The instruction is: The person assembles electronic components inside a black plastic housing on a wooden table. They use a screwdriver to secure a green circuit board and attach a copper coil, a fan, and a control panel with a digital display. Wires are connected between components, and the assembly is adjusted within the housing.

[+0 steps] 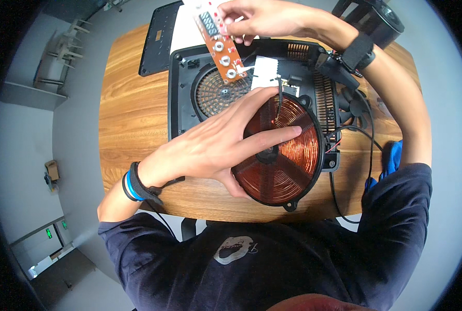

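My left hand [210, 140] is spread over a round copper induction coil [306, 155] in a black frame. Its thumb grips the lower left rim and its fingers lie across the windings. The coil is tilted over the near right part of a black cooktop housing [177, 111]. At the far side, my right hand [267, 19] pinches the upper edge of an orange-brown circuit board [223, 54] with a digit display and round buttons. The board hangs above the housing's round vent grille [205, 88]. A white heat sink [265, 71] shows beside the coil.
A black flat panel [157, 46] and a white sheet [183, 31] lie at the far left of the wooden table [132, 119]. A small black fan [353, 106], cables [373, 137] and blue cloth [391, 158] are on the right. A black container [373, 18] stands far right.
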`<state>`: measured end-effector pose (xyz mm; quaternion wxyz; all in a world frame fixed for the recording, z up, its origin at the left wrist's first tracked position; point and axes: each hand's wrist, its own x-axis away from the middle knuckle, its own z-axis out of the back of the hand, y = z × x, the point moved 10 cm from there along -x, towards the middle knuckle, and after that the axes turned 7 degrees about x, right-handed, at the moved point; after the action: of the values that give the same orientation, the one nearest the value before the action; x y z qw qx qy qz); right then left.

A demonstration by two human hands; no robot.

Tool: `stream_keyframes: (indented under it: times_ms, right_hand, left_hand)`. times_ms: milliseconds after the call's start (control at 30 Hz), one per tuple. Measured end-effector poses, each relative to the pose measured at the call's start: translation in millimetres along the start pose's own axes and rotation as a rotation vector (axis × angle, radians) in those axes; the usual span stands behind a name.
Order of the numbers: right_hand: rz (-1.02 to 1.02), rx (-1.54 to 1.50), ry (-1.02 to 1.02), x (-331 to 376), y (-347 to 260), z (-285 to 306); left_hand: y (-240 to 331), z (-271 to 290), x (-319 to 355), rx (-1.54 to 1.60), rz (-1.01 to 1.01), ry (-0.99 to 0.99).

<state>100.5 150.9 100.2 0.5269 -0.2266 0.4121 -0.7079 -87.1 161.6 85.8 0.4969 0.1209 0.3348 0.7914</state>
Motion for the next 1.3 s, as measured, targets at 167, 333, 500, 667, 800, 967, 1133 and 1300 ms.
stream_keyframes:
  times_ms: [167,333,500,667,800,967,1133,1300]
  right_hand:
    - [-0.089,-0.090,0.237,41.3,-7.8,31.6]
    - [-0.180,-0.041,0.501,102.7,-7.9,65.2]
    - [-0.354,-0.087,0.649,177.2,1.1,68.9]
    - [-0.276,-0.207,0.824,237.1,-28.4,62.2]
    - [-0.309,0.073,0.691,271.2,-58.5,52.4]
    - [-0.083,-0.071,0.421,259.5,-84.4,6.6]
    - [0.055,-0.045,0.407,236.2,-113.1,-14.6]
    - [0.046,-0.235,0.497,210.5,-128.3,-15.0]
  left_hand:
    - [2.1,-1.6,-2.3,-0.004,0.026,0.005]
    - [0.9,14.8,-1.0,0.038,0.022,0.128]
    - [-19.9,24.8,12.3,0.172,0.087,0.301]
    - [-49.8,28.2,17.4,0.499,0.093,0.401]
    - [-52.7,34.6,4.1,0.827,0.168,0.517]
    - [-57.5,38.6,-10.7,0.754,0.341,0.435]
    - [-61.8,37.4,-30.1,0.806,0.424,0.382]
    - [-60.2,31.3,-43.3,0.841,0.545,0.402]
